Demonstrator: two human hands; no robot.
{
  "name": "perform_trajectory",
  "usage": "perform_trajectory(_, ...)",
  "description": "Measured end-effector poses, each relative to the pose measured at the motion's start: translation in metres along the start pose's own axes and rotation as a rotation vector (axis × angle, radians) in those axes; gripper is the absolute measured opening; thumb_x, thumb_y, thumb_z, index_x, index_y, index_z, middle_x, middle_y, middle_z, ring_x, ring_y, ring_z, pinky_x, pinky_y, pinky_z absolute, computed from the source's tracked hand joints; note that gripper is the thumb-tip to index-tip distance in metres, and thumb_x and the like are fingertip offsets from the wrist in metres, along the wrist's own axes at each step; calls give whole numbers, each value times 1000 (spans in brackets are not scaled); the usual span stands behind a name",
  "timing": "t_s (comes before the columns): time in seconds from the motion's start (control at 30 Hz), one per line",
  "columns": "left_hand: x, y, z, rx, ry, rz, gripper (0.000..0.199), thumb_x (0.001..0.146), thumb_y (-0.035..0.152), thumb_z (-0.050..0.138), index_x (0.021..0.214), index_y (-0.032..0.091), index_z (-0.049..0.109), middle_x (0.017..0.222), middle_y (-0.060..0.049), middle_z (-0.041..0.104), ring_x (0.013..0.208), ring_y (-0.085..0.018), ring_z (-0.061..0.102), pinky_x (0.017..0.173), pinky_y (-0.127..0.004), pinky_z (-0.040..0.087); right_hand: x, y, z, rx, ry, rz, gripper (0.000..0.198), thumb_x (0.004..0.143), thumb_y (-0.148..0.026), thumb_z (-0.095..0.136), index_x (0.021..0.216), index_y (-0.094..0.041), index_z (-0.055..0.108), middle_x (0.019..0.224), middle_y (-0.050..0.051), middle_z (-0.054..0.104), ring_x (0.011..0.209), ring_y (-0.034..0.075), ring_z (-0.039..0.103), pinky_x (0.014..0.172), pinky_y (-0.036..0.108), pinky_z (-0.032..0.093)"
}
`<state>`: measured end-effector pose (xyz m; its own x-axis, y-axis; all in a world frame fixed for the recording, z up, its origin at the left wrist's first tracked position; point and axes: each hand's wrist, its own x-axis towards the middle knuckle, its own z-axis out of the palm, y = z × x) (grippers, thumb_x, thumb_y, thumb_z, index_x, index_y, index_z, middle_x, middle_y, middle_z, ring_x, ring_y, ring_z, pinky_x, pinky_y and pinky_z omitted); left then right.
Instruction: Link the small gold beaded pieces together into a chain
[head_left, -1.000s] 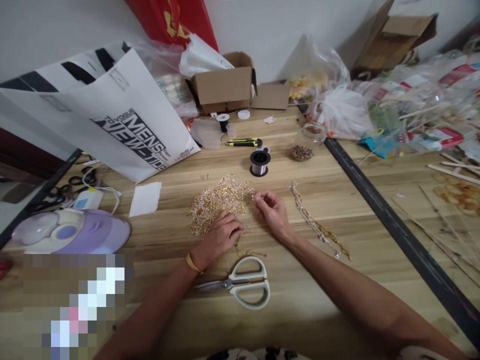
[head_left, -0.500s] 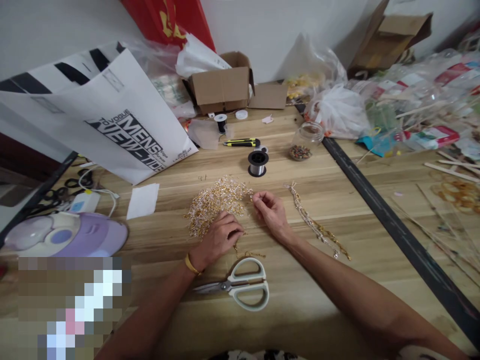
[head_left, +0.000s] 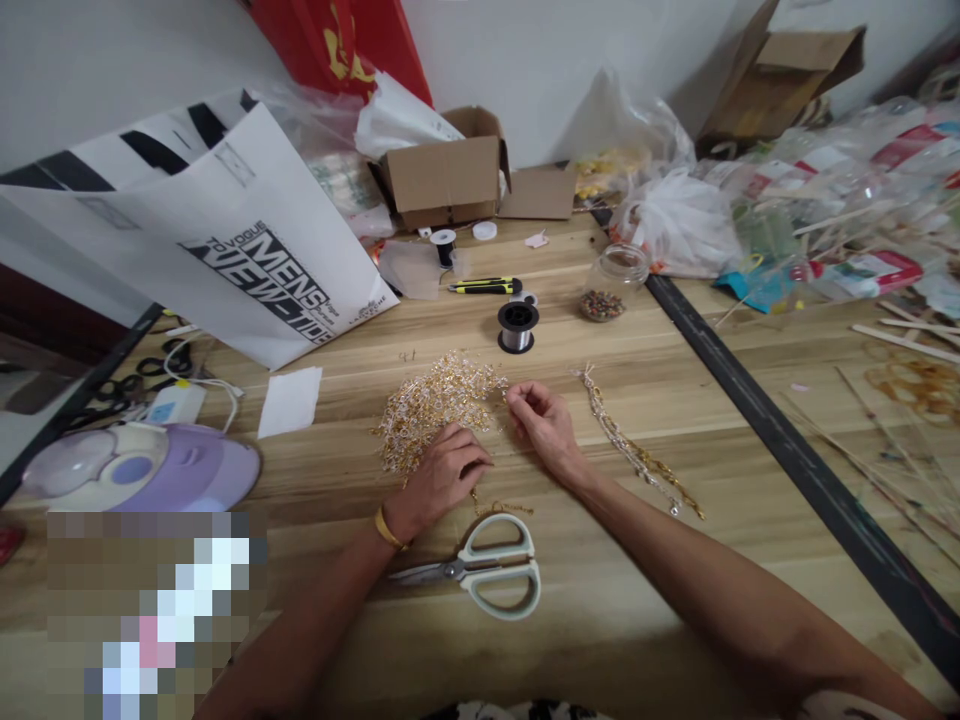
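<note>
A heap of small gold and clear beads lies on the wooden table. My left hand rests at the heap's near edge, thumb and fingers pinched together on the end of a thin gold chain, which trails down onto the wood. To the right of the heap, my right hand is closed in a pinch; what its fingertips hold is too small to name. White-handled scissors lie just below the chain. Silver and gold chains are laid out right of my right hand.
Behind the beads stand a spool of wire, a yellow-black utility knife and a clear jar of beads. A white paper bag and a purple device are at left. Plastic bottles and a cardboard box stand farther back.
The whole view has shifted very slightly. Both hands keep nearly the same pose and place; my left fingers have moved only a little.
</note>
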<state>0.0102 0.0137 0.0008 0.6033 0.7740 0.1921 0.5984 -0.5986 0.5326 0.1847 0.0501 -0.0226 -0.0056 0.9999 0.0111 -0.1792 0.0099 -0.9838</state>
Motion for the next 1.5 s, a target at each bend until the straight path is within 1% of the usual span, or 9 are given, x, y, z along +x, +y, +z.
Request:
perform_trajectory(0.27,-1,-2,1,-19,-4,-32,10,85,15,57,78,16,65,80,-4,61,86,-19,50,81,-34,42,1,1,-1,-7,-1,0,26,75,-43,64,75,-18,56,54,-6,45,43,7,36,39,20,28)
perform_trajectory(0.47,1,-2,2,-91,34,-78,9,83,14,59,76,16,63,78,-4,62,85,-19,51,81,-33,42,0,0,-1,-17,-6,-22,26,76,-43,64,75,-18,56,55,-6,45,45,7,36,40,20,29)
perform_trajectory(0.6,3,0,0,-114,35,-106,10,84,16,59,74,16,63,78,-4,63,84,-18,52,79,-33,42,1,-1,-1,-25,-11,-28,28,76,-45,63,75,-18,56,54,-6,45,44,8,36,41,21,29)
perform_trajectory(0.87,3,-1,1,-77,16,-82,13,85,18,57,75,16,64,78,-4,63,83,-18,52,80,-34,42,1,0,-1,-40,-10,-45,25,77,-43,62,75,-19,55,57,-5,45,46,8,36,42,21,30)
perform_trajectory(1.0,2,-1,0,-48,-6,-47,14,86,19,56,75,17,65,77,-4,63,83,-19,52,80,-34,42,2,1,-1,-47,-2,-41,26,77,-44,62,75,-19,56,58,-4,46,47,9,37,42,21,31)
perform_trajectory(1.23,1,-5,1,-40,-10,-13,10,83,16,59,78,16,67,78,-5,63,84,-18,52,79,-34,43,2,2,-1,-58,-4,-48,24,78,-41,62,74,-18,56,56,-5,45,46,8,36,43,21,30)
perform_trajectory(1.5,0,-5,0,-48,-21,-16,9,83,16,59,81,17,68,80,-5,63,86,-19,52,80,-34,43,2,3,-2,-51,-12,-41,26,77,-43,62,75,-18,55,56,-5,45,46,8,36,42,21,30)
